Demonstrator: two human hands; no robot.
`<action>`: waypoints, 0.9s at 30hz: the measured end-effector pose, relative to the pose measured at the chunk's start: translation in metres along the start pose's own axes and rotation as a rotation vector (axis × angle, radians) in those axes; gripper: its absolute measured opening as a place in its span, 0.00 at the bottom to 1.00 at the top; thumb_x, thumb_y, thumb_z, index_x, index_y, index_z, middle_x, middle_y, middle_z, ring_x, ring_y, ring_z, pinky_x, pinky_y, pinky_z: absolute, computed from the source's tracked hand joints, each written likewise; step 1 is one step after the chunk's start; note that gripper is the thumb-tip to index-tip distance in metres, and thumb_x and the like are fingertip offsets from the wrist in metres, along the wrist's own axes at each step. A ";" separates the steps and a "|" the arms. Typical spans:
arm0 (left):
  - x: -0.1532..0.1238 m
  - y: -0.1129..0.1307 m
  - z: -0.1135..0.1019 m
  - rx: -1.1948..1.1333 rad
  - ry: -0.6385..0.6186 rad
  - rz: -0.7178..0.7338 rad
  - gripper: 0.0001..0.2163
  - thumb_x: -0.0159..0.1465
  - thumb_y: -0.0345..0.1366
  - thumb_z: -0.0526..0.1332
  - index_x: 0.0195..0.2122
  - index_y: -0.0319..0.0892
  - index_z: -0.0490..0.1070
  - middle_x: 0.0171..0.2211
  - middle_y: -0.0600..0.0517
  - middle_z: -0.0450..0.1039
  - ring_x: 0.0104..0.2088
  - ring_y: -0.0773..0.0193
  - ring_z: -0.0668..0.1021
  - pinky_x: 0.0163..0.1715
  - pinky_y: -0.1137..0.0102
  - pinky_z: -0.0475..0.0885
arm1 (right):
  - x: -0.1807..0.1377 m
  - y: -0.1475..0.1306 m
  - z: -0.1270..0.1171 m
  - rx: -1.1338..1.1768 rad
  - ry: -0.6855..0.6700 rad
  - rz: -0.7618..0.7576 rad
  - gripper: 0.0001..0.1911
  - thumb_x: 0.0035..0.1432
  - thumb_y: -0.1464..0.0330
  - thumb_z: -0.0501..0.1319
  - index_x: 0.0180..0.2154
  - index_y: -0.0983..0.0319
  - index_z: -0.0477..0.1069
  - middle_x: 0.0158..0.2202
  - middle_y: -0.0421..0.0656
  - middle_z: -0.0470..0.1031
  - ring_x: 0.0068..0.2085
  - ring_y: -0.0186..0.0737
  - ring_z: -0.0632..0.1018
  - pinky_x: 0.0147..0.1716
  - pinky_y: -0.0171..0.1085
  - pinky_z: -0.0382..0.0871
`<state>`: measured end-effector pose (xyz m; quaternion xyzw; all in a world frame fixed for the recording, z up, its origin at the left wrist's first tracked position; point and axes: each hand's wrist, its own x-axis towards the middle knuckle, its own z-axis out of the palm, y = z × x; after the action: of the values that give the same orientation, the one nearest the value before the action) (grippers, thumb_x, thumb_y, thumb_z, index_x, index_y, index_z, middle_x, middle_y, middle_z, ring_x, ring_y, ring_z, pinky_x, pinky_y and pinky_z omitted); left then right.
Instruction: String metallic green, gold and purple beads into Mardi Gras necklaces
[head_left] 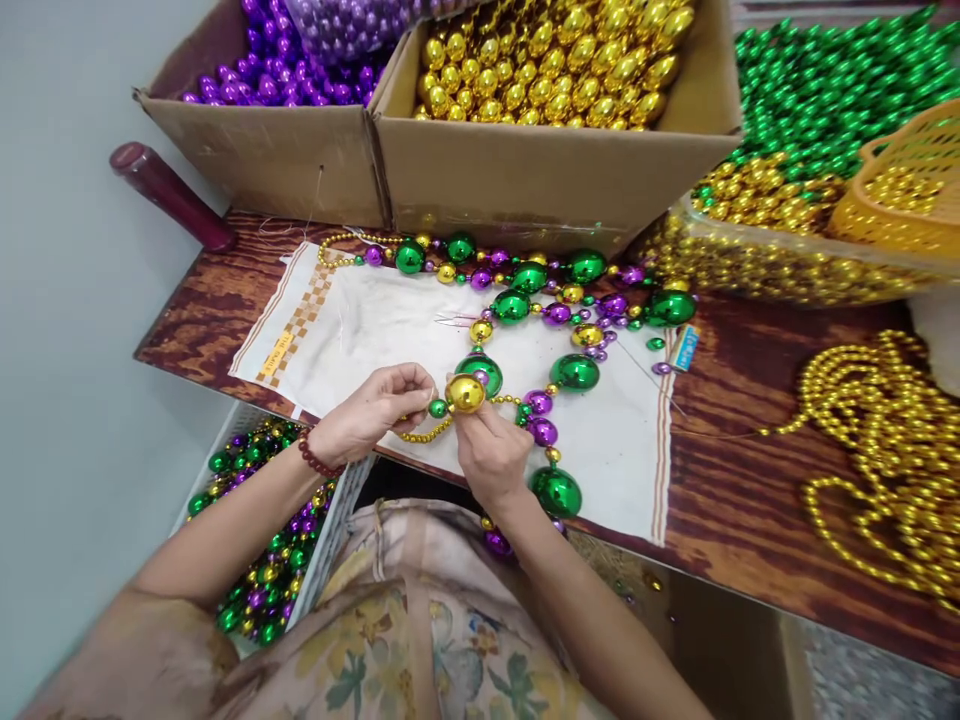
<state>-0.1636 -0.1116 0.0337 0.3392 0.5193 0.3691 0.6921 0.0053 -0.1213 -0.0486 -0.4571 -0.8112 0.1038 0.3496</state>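
the right hand (495,455) is closed in a pinch around a large gold bead (465,393), its thumb and fingers gripping it from the near side, above the front part of a white cloth (390,310). the left hand (382,405), with a dark red bracelet (306,452) at its wrist, is just beside it, thumb and fingertips drawn together in a pinch; whatever it has hold of is too fine to tell. a small green bead (439,408) sits between the left fingertips and the gold bead. behind the gold bead is a large green bead (480,374), partly hidden by it. a bead strand (575,372) of green, purple and gold winds across the right side of the cloth, and some of its beads lie near the table's front edge. the cloth lies on a dark wood-grained table (720,390), with a small blue packet (685,349) at its right edge. at the back stand a left cardboard box (300,160) of purple beads (277,80) and a right cardboard box (540,180) of gold beads (555,65). gold bead chains (885,470) are heaped on the right part of the table, and a white crate (330,550) of mixed beads (262,585) stands below, at the person's left.
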 end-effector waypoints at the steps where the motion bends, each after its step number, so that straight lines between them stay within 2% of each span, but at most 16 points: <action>1: 0.000 -0.001 0.000 -0.011 -0.034 -0.031 0.14 0.52 0.41 0.71 0.28 0.38 0.68 0.20 0.57 0.63 0.19 0.75 0.64 0.20 0.77 0.56 | 0.000 0.000 0.000 -0.004 0.009 -0.004 0.18 0.68 0.73 0.53 0.31 0.61 0.79 0.40 0.48 0.83 0.29 0.37 0.78 0.28 0.36 0.62; 3: 0.000 -0.002 0.000 -0.031 -0.071 -0.071 0.14 0.52 0.41 0.71 0.28 0.38 0.69 0.20 0.57 0.64 0.19 0.75 0.65 0.20 0.77 0.56 | 0.001 0.001 0.000 -0.009 0.004 -0.016 0.19 0.69 0.73 0.52 0.29 0.61 0.78 0.37 0.48 0.83 0.28 0.36 0.77 0.27 0.37 0.60; 6: -0.001 -0.006 0.002 -0.032 0.007 -0.040 0.14 0.51 0.40 0.72 0.28 0.38 0.69 0.21 0.56 0.66 0.20 0.75 0.67 0.20 0.77 0.57 | 0.003 0.001 0.001 -0.024 -0.059 -0.015 0.19 0.69 0.73 0.52 0.32 0.60 0.79 0.34 0.47 0.83 0.27 0.36 0.75 0.26 0.37 0.58; 11: 0.000 -0.015 0.008 -0.007 0.224 0.191 0.14 0.53 0.40 0.71 0.30 0.38 0.69 0.28 0.53 0.72 0.23 0.74 0.67 0.22 0.77 0.61 | 0.000 0.003 0.004 -0.062 -0.166 -0.099 0.16 0.66 0.75 0.53 0.41 0.61 0.80 0.29 0.46 0.81 0.28 0.37 0.76 0.27 0.37 0.59; 13: 0.001 -0.018 0.010 0.000 0.289 0.296 0.12 0.55 0.40 0.70 0.30 0.39 0.69 0.30 0.52 0.74 0.25 0.73 0.69 0.25 0.76 0.63 | -0.002 0.002 -0.003 -0.094 -0.215 -0.142 0.14 0.65 0.76 0.55 0.39 0.61 0.80 0.28 0.44 0.80 0.28 0.37 0.76 0.28 0.36 0.59; 16: 0.000 -0.018 0.012 0.024 0.374 0.420 0.11 0.57 0.40 0.69 0.32 0.40 0.69 0.32 0.51 0.74 0.31 0.69 0.73 0.32 0.74 0.68 | 0.002 -0.001 -0.028 -0.055 -0.377 -0.160 0.11 0.64 0.73 0.58 0.34 0.61 0.78 0.32 0.43 0.81 0.30 0.37 0.77 0.28 0.35 0.60; 18: 0.000 -0.018 0.013 0.057 0.411 0.453 0.11 0.58 0.40 0.68 0.32 0.40 0.69 0.32 0.51 0.73 0.33 0.67 0.74 0.34 0.73 0.69 | 0.013 -0.004 -0.050 0.053 -0.434 -0.115 0.12 0.67 0.68 0.57 0.32 0.60 0.77 0.33 0.43 0.81 0.30 0.36 0.78 0.27 0.34 0.59; 21: 0.000 -0.019 0.016 0.107 0.430 0.465 0.10 0.59 0.41 0.67 0.32 0.40 0.69 0.31 0.51 0.73 0.33 0.66 0.73 0.35 0.72 0.69 | 0.038 -0.014 -0.073 0.167 -0.340 -0.001 0.15 0.69 0.61 0.55 0.36 0.60 0.76 0.32 0.42 0.80 0.28 0.33 0.77 0.26 0.33 0.59; 24: 0.001 -0.022 0.017 0.126 0.429 0.474 0.09 0.61 0.40 0.66 0.33 0.41 0.70 0.31 0.52 0.72 0.33 0.66 0.73 0.36 0.71 0.69 | 0.065 -0.026 -0.074 0.004 -0.304 0.004 0.12 0.66 0.60 0.58 0.40 0.60 0.75 0.34 0.42 0.80 0.27 0.35 0.76 0.23 0.35 0.53; 27: 0.000 -0.022 0.015 0.131 0.434 0.467 0.08 0.61 0.40 0.66 0.33 0.41 0.70 0.31 0.52 0.72 0.33 0.66 0.73 0.35 0.72 0.68 | 0.081 -0.035 -0.064 -0.177 -0.406 -0.033 0.08 0.65 0.66 0.56 0.38 0.59 0.74 0.33 0.42 0.79 0.29 0.37 0.76 0.23 0.37 0.44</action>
<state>-0.1457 -0.1236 0.0182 0.4064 0.5857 0.5472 0.4386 -0.0029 -0.0849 0.0537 -0.4423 -0.8783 0.1162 0.1390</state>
